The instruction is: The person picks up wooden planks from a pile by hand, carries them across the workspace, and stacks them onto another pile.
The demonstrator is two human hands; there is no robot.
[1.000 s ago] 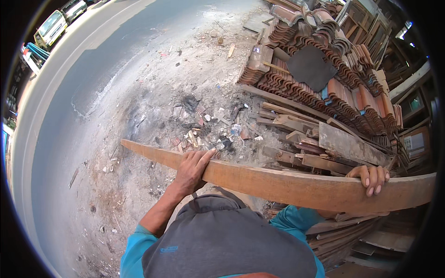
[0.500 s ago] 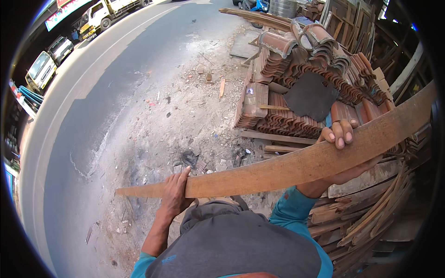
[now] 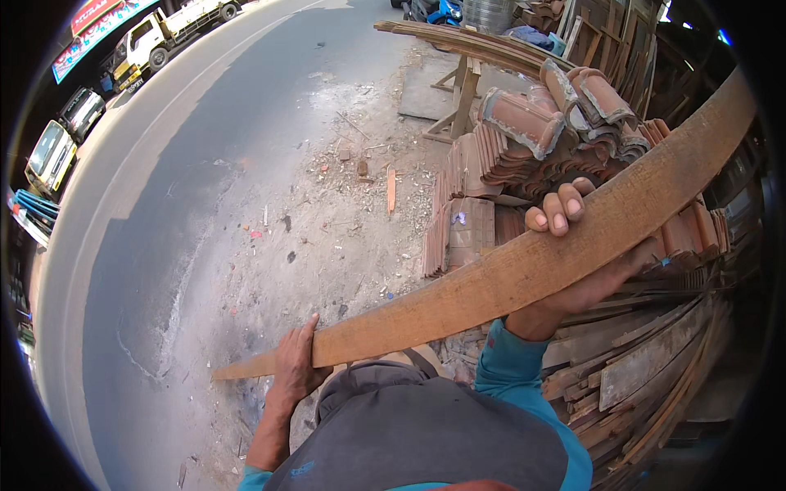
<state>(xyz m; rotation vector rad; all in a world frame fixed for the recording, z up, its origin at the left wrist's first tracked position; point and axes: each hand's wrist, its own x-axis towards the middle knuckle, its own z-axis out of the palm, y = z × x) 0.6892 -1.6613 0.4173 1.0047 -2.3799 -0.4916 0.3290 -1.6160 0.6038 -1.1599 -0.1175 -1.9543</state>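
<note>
A long, flat brown wooden plank (image 3: 458, 307) stretches across the view in front of my body, rising from lower left to upper right. My left hand (image 3: 296, 360) grips it near its left end, thumb up along the top edge. Farther along, my right hand (image 3: 565, 245) is wrapped round it, fingertips over the upper edge and palm under the lower one. The fisheye lens makes the board look curved. Its right end runs to the dark rim of the picture.
Stacked clay roof tiles (image 3: 471, 233) stand ahead on the right, partly behind the plank. Loose timber (image 3: 630, 360) is piled at lower right. A wooden trestle (image 3: 465, 94) bears long boards (image 3: 467, 37). The road (image 3: 147, 245) runs along the left, with a parked truck (image 3: 151, 41) beyond it.
The plank now slants more steeply, its right end higher and its left end slightly lower. Both hands keep their grip. The view has shifted, and the plank now covers more of the tile stack.
</note>
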